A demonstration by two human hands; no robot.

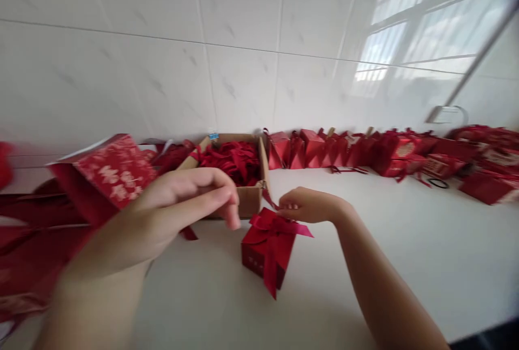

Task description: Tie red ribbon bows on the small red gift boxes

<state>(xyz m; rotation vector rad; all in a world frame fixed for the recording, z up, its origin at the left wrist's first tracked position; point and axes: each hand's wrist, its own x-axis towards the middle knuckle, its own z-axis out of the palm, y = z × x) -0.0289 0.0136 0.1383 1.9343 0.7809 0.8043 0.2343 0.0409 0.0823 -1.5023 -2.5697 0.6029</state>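
Note:
A small red gift box (263,255) with a bright red ribbon bow (272,226) on top is at the middle of the white table, its ribbon tails hanging over the front. My right hand (310,205) is closed at the box's top, pinching a red ribbon end behind the bow; its fingertips are partly hidden. To the left of the box, my left hand (190,201) hovers apart from it, fingers loosely curled and nothing visible in them. Behind both hands stands an open cardboard box (249,202) full of red ribbons (235,160).
Several finished-looking red boxes (310,147) line the tiled wall (243,68), with more piled red boxes (488,185) at the far right. A black ring (438,183) lies near them. Red printed card sheets (117,174) are heaped on the left, partly behind my left arm.

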